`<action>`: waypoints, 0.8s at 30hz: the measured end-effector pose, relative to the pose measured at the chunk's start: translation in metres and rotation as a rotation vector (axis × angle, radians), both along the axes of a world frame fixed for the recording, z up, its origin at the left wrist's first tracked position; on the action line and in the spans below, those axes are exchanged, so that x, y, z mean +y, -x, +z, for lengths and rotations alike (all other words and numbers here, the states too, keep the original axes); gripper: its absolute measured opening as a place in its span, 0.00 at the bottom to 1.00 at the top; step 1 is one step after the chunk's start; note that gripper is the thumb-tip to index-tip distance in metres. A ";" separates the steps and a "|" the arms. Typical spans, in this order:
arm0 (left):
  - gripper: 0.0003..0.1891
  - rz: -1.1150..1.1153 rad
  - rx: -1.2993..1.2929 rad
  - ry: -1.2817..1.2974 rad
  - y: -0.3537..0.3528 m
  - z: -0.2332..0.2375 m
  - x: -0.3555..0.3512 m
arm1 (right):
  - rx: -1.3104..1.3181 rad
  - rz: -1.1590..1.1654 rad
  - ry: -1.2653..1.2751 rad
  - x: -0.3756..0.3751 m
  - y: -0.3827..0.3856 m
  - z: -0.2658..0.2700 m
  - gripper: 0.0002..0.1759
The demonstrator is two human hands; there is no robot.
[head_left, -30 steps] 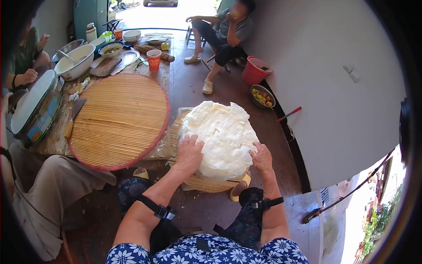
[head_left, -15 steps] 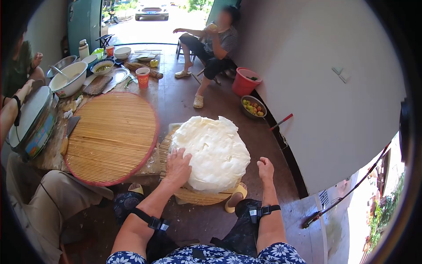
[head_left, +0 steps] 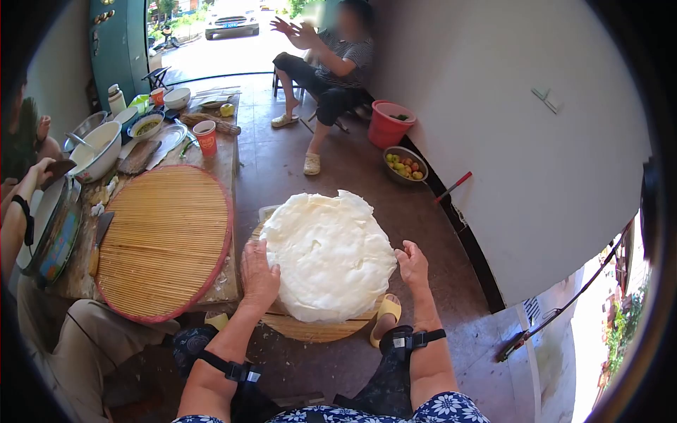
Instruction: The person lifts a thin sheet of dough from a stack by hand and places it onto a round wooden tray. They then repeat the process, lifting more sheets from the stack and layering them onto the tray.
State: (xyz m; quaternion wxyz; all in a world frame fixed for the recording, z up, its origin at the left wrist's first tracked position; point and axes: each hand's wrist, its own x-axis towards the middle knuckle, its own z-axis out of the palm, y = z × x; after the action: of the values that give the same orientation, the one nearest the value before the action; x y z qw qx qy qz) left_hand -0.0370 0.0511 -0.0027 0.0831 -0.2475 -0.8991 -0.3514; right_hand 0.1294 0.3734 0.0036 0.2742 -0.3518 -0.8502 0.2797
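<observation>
A thick round pile of thin, white pancake-like sheets (head_left: 328,257) with ragged edges rests on a round slatted mat (head_left: 321,331) in front of my knees. At its left rim is my left hand (head_left: 259,271), fingers stretched along the side and thumb apart. My right hand (head_left: 413,265) stands at the opposite rim, fingers slightly bent and apart, fingertips right at the edge. Both hands are open and flank the pile. Left of them, a larger slatted mat with a red border (head_left: 169,243) lies bare on the table.
Bowls, a red paper cup (head_left: 206,141) and a spatula (head_left: 102,236) crowd the wooden table (head_left: 226,158). Another person's arm (head_left: 17,211) works beside a round griddle (head_left: 53,229). A seated person (head_left: 331,70), a red bucket (head_left: 391,125) and a fruit bowl (head_left: 405,168) are ahead.
My left hand has moved from the pile's top to its left side. My right hand has come in to the right rim, its fingers straighter. The seated person's hands are raised.
</observation>
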 end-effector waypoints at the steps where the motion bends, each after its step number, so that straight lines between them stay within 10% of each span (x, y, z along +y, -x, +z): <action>1: 0.35 -0.005 0.001 0.004 0.006 -0.006 0.001 | 0.005 0.024 -0.079 0.001 0.000 -0.003 0.24; 24: 0.33 0.042 -0.582 -0.455 0.016 -0.020 0.004 | -0.246 0.136 0.067 -0.027 0.002 0.022 0.26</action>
State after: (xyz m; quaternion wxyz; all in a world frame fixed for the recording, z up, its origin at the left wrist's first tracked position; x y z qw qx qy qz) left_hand -0.0526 0.0546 -0.0222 -0.1156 -0.0938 -0.7888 -0.5963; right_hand 0.1275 0.3459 0.0251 0.1363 -0.3339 -0.8894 0.2808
